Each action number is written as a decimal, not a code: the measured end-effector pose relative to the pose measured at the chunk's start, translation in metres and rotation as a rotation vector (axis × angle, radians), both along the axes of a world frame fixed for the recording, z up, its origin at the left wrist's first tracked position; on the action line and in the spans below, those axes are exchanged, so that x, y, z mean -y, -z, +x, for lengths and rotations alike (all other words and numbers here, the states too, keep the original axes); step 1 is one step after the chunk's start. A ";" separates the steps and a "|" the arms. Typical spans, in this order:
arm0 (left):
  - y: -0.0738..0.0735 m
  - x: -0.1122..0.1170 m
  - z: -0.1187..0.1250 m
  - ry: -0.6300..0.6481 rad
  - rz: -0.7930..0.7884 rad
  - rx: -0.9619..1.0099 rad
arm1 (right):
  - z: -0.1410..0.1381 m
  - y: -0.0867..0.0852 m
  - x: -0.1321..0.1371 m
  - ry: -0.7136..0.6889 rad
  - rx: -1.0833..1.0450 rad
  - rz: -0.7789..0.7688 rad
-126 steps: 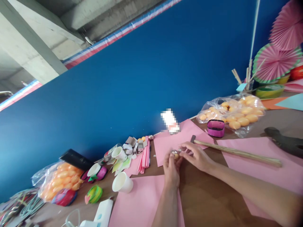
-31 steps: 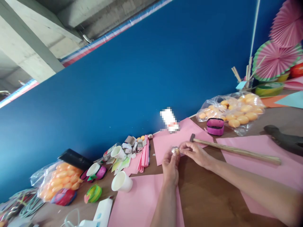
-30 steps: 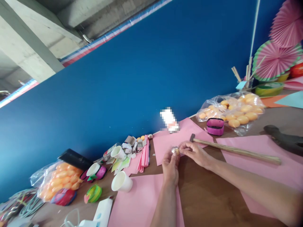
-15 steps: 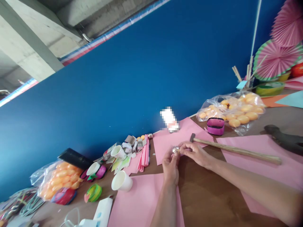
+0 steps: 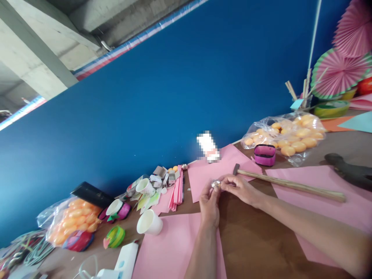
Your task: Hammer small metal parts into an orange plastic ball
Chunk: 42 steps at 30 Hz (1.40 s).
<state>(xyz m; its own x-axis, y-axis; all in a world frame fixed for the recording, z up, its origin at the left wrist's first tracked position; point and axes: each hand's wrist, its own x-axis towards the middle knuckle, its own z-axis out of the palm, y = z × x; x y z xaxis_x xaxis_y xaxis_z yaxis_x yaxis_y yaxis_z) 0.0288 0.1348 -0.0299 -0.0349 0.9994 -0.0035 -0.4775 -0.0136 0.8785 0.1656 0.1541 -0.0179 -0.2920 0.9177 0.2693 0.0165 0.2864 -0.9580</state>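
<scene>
A small, shiny silver ball [image 5: 215, 183], seemingly wrapped in foil, is held up between the fingertips of my left hand [image 5: 209, 203]. My right hand [image 5: 238, 188] pinches at its right side, with thumb and forefinger closed against it; whether a separate bit lies between them is too small to tell. Both hands hover over the brown table, at the near edge of a pink paper sheet [image 5: 200, 182]. Just beyond my right hand lies a hammer [image 5: 290, 183] with a wooden handle, resting across pink paper.
On the left are a white paper cup [image 5: 150, 222], a power strip [image 5: 126, 259], a green tape roll [image 5: 115, 236] and a bag of orange balls [image 5: 75, 217]. Another bag of balls [image 5: 296, 135] lies back right by a magenta ring [image 5: 264, 155]. A blue wall [image 5: 145, 97] rises behind.
Almost nothing differs. Both hands stay at the silver ball, with only a very slight shift of the fingers.
</scene>
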 end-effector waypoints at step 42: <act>0.006 -0.001 0.001 -0.033 0.060 -0.167 | 0.001 -0.002 -0.002 -0.002 0.069 -0.026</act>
